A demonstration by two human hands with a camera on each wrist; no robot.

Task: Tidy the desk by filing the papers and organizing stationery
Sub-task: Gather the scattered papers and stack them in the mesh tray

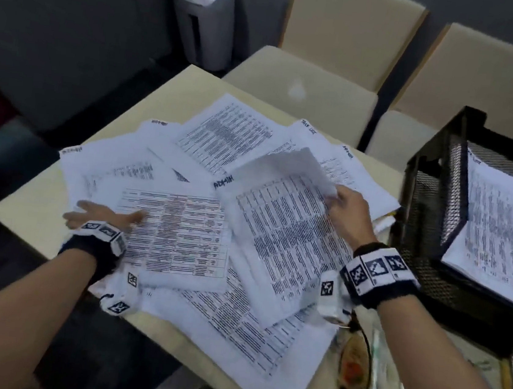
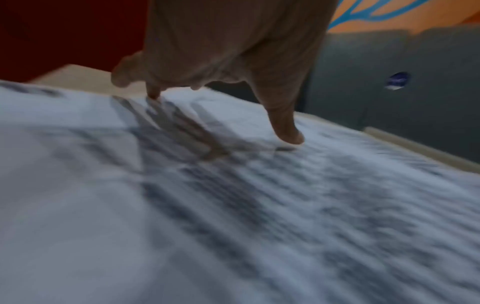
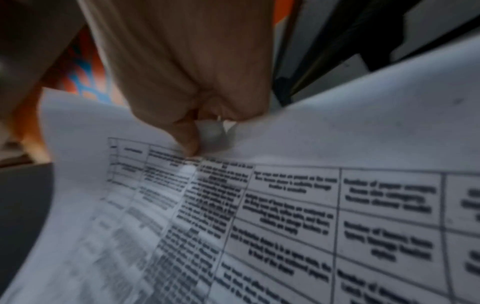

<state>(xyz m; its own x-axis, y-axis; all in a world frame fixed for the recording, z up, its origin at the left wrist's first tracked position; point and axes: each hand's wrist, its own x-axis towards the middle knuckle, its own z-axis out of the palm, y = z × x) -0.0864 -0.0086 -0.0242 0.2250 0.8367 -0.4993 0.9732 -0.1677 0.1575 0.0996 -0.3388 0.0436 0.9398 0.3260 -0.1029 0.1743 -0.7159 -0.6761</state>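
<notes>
Papers (image 1: 209, 144) lie fanned and overlapping across the desk (image 1: 35, 214), between and beyond both hands. Right hand (image 1: 347, 212) pinches the far edge of one printed sheet (image 1: 289, 230), lifting it off the pile. Left hand (image 1: 102, 213) rests spread, fingertips (image 2: 291, 135) on a table sheet (image 1: 180, 233). Just right of the right hand stands a black mesh tray (image 1: 434, 195) holding papers. Bare desk shows left of the left hand.

I see bare forearms, each wrist wrapped in a dark band (image 1: 375, 291) carrying white blocks printed with black-and-white square markers (image 1: 376, 267); further white marker cubes (image 1: 118, 305) and a thin dark cord hang beneath the wrists.
</notes>
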